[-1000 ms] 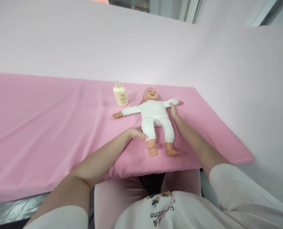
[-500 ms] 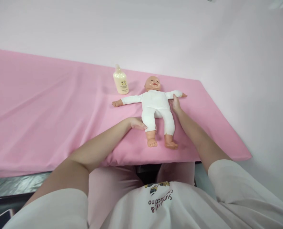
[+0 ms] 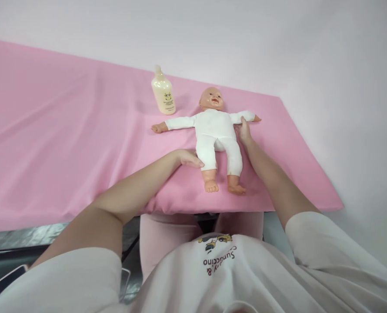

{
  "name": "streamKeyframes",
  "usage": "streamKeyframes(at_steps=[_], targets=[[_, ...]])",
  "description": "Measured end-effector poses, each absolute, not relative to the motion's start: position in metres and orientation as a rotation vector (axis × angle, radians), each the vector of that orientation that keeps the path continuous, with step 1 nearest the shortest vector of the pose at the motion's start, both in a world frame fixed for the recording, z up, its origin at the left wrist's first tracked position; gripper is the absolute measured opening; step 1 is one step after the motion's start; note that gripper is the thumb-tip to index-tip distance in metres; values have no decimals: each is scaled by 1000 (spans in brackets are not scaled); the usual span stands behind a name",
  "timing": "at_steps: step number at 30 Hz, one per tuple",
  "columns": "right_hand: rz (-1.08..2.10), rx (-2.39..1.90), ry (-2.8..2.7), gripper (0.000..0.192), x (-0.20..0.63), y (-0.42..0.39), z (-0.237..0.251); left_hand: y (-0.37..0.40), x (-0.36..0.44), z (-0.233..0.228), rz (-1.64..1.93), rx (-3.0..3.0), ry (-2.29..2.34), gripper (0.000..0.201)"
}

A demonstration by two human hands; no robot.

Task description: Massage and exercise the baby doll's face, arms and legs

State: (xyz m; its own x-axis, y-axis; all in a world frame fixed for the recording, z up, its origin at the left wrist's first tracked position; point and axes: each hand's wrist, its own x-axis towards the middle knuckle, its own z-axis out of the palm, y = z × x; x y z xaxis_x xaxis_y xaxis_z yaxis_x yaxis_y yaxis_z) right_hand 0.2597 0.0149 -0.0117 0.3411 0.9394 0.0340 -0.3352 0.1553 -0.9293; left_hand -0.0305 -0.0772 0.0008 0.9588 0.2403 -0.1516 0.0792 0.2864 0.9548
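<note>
Pale pink walls close off the back and right side, and a table (image 3: 66, 143) draped in a brighter pink cloth fills the view. On the cloth a baby doll (image 3: 215, 132) in a white bodysuit lies on its back near the table's right end, head toward the wall, arms spread out to both sides, bare feet pointing at the near edge. The left hand (image 3: 188, 157) lies flat and open on the cloth, its fingers stretched out and touching the outer side of the doll's leg on that side, gripping nothing. The right hand (image 3: 245, 131) rests against the doll's side just under its outstretched arm; its fingers look loosely curled against the white cloth, but whether they pinch the fabric cannot be told. A cream-coloured bottle (image 3: 162, 92) stands upright just beyond the doll's other arm, near the head, apart from both hands. White sleeves and a printed white shirt show at the bottom.
</note>
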Motion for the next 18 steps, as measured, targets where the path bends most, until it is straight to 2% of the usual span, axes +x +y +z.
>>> streamKeyframes(at_steps=[3, 9, 14, 18], targets=[[1044, -1020, -735, 30, 259, 14, -11, -77, -31, 2, 3, 1277, 276, 61], [1099, -1001, -722, 24, 261, 15, -13, -79, -30, 4, 6, 1271, 182, 61], [1077, -967, -816, 32, 265, 14, -18, -81, -28, 1, -32, 1272, 163, 68], [1052, -963, -854, 38, 268, 11, -21, -82, -29, -5, -49, 1238, 194, 64]])
